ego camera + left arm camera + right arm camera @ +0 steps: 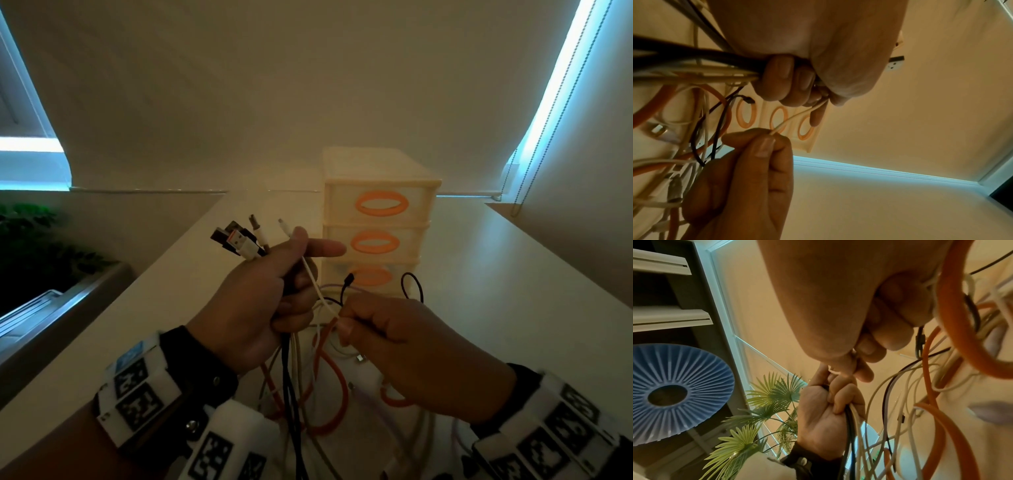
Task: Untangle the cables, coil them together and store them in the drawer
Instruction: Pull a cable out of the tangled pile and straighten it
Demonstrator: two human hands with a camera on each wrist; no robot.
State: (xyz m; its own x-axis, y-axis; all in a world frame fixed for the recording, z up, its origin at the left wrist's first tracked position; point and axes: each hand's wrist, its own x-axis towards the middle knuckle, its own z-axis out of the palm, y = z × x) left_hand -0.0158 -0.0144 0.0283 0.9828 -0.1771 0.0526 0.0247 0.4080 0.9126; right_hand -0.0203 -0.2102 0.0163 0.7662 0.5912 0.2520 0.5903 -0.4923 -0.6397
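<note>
My left hand (267, 294) grips a bundle of cables (239, 245), with several plug ends sticking up above the fist and the index finger pointing right. A thin white cable (313, 279) runs from that fist down to my right hand (387, 332), which pinches it between thumb and forefinger (764, 139). Orange cable loops (334, 387), black and white strands hang tangled below both hands. Behind stands the cream drawer unit (378, 219) with three orange-handled drawers, all closed. In the right wrist view the left hand (828, 415) grips black and white strands.
The drawer unit stands on a pale tabletop (496, 291) that extends to the right and left. A green plant (37, 240) and a window ledge lie at the left. A roller blind with a bead chain (534, 144) hangs at the right.
</note>
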